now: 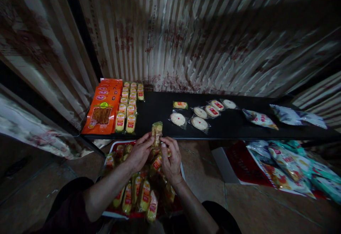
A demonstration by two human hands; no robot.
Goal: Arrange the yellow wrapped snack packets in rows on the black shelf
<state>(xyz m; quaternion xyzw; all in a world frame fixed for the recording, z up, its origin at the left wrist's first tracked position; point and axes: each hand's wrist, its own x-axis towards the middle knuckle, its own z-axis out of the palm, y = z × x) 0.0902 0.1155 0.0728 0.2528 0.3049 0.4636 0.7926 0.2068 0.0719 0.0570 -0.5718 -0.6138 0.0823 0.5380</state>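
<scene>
Between my two hands, at the shelf's front edge, a small wrapped yellow cake (pixel 157 134) is held upright. My left hand (pixel 142 152) pinches its left side, and the fingers of my right hand (pixel 171 157) close on its lower right. Below them a white-rimmed red box (pixel 182 172) holds several more wrapped cakes (pixel 144 195). On the black shelf (pixel 157 102), rows of the same cakes (pixel 130 108) stand at the left, beside orange snack bags (pixel 102 109). One lone cake (pixel 180 104) lies farther right.
Round wrapped pastries (pixel 199 123) lie at the shelf's middle, with bags (pixel 259 118) toward its right end. On the tiled floor at the right is a red and white box (pixel 242 163) with snack bags (pixel 287 161). Striped curtains (pixel 160 31) hang behind.
</scene>
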